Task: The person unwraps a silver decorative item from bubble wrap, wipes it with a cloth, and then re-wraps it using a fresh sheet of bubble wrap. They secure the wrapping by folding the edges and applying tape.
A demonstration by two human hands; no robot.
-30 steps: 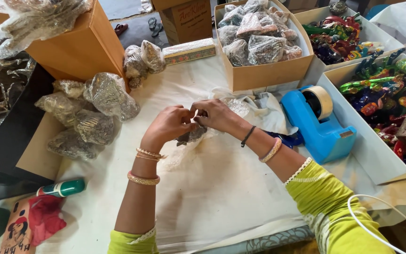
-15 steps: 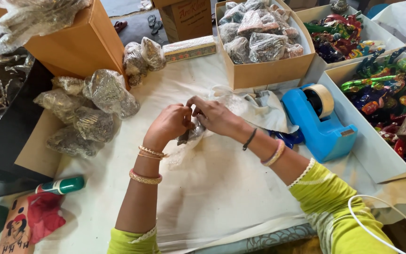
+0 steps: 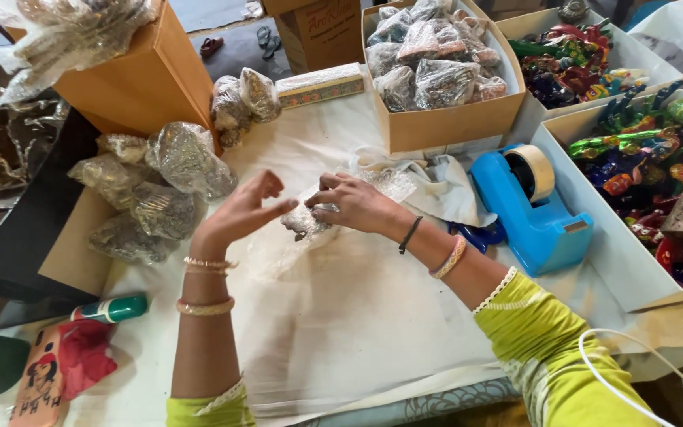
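Lifted off, left hand (image 3: 239,213) spreads open, empty; right hand (image 3: 353,204) pinches wrapped piece (image 3: 306,221) under its fingertips

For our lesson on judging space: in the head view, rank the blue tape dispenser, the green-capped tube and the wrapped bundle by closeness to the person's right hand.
1. Wrapped bundle: under the right hand, touching its fingertips.
2. Blue tape dispenser: off to the right, apart from the hand.
3. Green-capped tube: far left, near the table's front edge.

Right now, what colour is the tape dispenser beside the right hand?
Bright blue; the tape dispenser holds a beige tape roll, seen clearly in the head view.
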